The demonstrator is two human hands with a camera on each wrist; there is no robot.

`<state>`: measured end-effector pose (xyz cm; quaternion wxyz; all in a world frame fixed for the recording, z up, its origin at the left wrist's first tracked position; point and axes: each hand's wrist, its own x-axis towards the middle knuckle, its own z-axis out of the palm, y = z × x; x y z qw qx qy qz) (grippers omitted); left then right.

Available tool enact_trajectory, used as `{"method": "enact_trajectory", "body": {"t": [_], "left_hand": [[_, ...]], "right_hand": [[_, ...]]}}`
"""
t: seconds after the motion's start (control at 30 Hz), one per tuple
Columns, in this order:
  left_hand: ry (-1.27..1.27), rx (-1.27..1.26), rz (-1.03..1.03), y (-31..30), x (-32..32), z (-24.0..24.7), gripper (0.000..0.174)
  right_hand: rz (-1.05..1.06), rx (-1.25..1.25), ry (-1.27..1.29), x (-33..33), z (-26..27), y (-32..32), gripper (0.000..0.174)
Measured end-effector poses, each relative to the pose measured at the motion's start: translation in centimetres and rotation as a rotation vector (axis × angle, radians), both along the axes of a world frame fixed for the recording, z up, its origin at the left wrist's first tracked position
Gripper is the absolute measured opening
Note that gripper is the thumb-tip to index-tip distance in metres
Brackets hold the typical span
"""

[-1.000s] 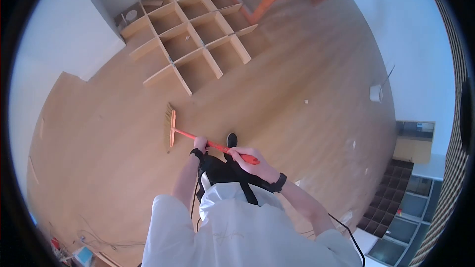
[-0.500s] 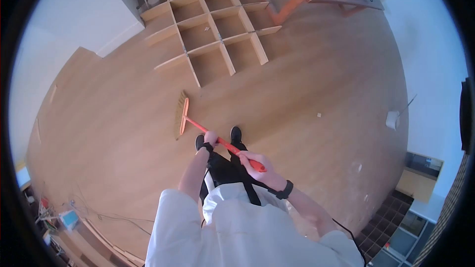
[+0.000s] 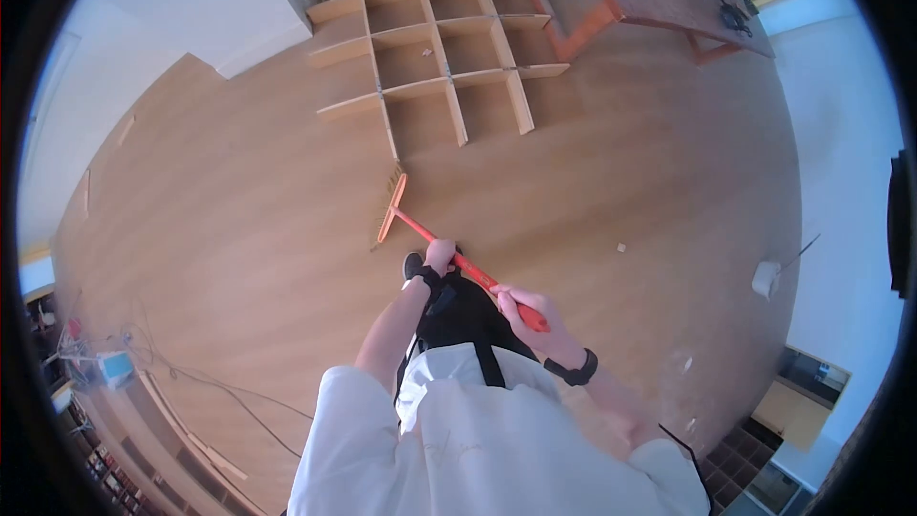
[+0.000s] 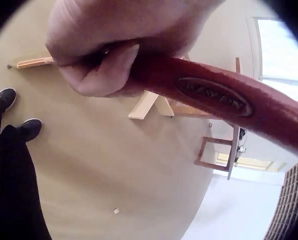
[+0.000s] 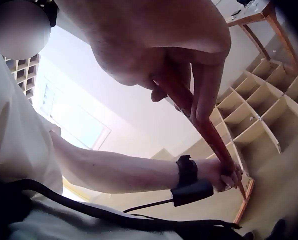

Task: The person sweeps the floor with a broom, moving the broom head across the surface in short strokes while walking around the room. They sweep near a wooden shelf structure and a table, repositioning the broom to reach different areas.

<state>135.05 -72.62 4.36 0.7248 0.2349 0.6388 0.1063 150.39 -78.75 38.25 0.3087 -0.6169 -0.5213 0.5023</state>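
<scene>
A broom with a red handle point(image 3: 478, 274) slants across the front of the person's body in the head view. Its orange head point(image 3: 393, 208) and straw-coloured bristles are down at the floor, close to the near corner of a wooden lattice frame point(image 3: 392, 124). Lower on the handle, the left hand point(image 3: 439, 253) grips it with fingers wrapped round. The right hand point(image 3: 530, 311) holds the handle near its top end, which sticks out past the palm. Raised lettering shows on the handle point(image 4: 214, 95) in the left wrist view.
A reddish-brown table point(image 3: 659, 0) stands beyond the frame at the right. Cables point(image 3: 229, 387) trail over the floor at lower left, near a blue-topped box point(image 3: 116, 368). One small white scrap point(image 3: 621, 248) lies on the floor at right, and a white container point(image 3: 766, 279) stands by the wall.
The broom head has moved rightward, nearer the frame's corner, with both hands still gripping the handle. The person has moved their feet, and the head view has shifted.
</scene>
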Motion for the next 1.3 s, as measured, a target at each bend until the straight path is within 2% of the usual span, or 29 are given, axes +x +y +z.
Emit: {"method": "enact_trajectory", "body": {"t": [0.03,0.07,0.13,0.17,0.23,0.27,0.3,0.33,0.37,0.43,0.47,0.5,0.53,0.6,0.63,0.7,0.77,0.8,0.83,0.9,0.93,1.0,1.13,1.2,1.23,1.3], "left_hand": [[-0.043,0.048,0.099,-0.7,-0.4,-1.2,0.019],[-0.04,0.054,0.102,-1.6,-1.7,-4.2,0.019],[0.026,0.868,-0.359,-3.4,-5.0,-10.4,0.014],[0.024,0.869,-0.354,-3.2,-5.9,-9.6,0.014],[0.168,0.471,-0.297,-3.2,-7.7,-8.0,0.009],[0.154,0.479,-0.288,-3.6,-8.6,-7.1,0.009],[0.163,0.306,-0.211,-3.2,-9.1,-5.2,0.009],[0.172,0.136,-0.135,-3.1,-9.5,-5.2,0.01],[0.171,0.124,-0.13,-2.9,-8.8,-5.1,0.01],[0.434,0.605,-0.678,-3.5,-8.7,-5.9,0.015],[0.561,0.849,-0.955,-3.6,-8.8,-4.9,0.018],[0.528,0.919,-1.066,-3.2,-8.9,-3.9,0.021],[0.538,0.864,-1.057,-3.3,-8.1,-3.2,0.027],[0.501,0.913,-1.131,-3.9,-6.5,-5.8,0.03],[0.499,0.908,-1.126,-4.3,-5.5,-7.4,0.03],[0.304,0.653,-0.761,-5.2,-2.8,-11.0,0.018],[0.115,0.401,-0.397,-5.4,-1.3,-12.2,0.014],[0.116,0.4,-0.395,-5.6,-1.1,-12.2,0.014],[0.086,0.476,-0.497,-5.3,-1.2,-11.6,0.016],[0.031,0.609,-0.656,-4.1,-2.5,-9.1,0.018],[0.034,0.611,-0.66,-3.4,-3.0,-6.1,0.018],[0.036,-0.015,0.039,-1.7,-3.4,0.6,0.019],[0.04,-0.033,0.133,-0.5,-4.9,2.8,0.024],[0.147,-0.016,0.095,0.2,-5.4,1.5,0.022],[0.25,-0.095,0.121,1.2,-5.4,3.0,0.021],[0.227,-0.076,0.057,0.6,-5.0,-0.7,0.018]], "right_hand": [[0.003,0.005,0.007,-0.2,0.4,0.3,0.018],[0.006,0.007,0.01,-0.5,0.6,0.4,0.018],[0.012,0.008,0.01,-1.2,1.0,0.5,0.018],[0.022,-0.013,0.015,-1.8,1.2,0.8,0.018],[0.037,-0.029,0.005,-3.6,-0.1,0.6,0.018],[0.071,-0.024,0.038,-4.9,-2.2,-0.4,0.018],[0.105,-0.026,0.077,-5.5,-3.2,-0.7,0.018],[0.111,-0.025,0.067,-6.2,-3.7,-0.9,0.018],[0.112,-0.021,0.053,-5.9,-3.4,-0.4,0.017],[0.117,-0.025,0.035,-6.4,-3.6,-0.7,0.017],[0.094,-0.059,0.003,-6.3,-3.9,-1.1,0.018],[0.072,-0.092,-0.029,-6.2,-4.2,-1.6,0.019],[0.077,-0.101,-0.03,-6.3,-4.4,-2.0,0.019],[-0.033,-0.097,0.012,-6.2,-4.4,-2.7,0.02],[-0.062,-0.082,0.036,-6.0,-4.9,-3.2,0.02],[-0.091,-0.111,-0.018,-6.5,-3.0,-2.9,0.02],[-0.122,-0.11,-0.089,-6.6,-2.2,-2.7,0.02],[-0.119,-0.111,-0.088,-6.8,-1.8,-2.6,0.02],[-0.127,-0.116,-0.11,-7.0,-1.4,-2.3,0.02],[-0.136,-0.115,-0.124,-7.2,-0.7,-1.8,0.02],[-0.13,-0.113,-0.093,-7.1,-0.4,-1.7,0.02],[-0.134,-0.108,-0.061,-7.0,-0.3,-1.4,0.02],[-0.149,-0.085,-0.049,-7.3,-0.8,-1.3,0.02],[-0.148,-0.085,-0.047,-8.0,-1.4,-1.0,0.02],[-0.163,-0.086,-0.054,-8.6,-1.7,-0.8,0.02],[-0.181,-0.092,-0.067,-8.6,-2.3,-0.7,0.02]]}}
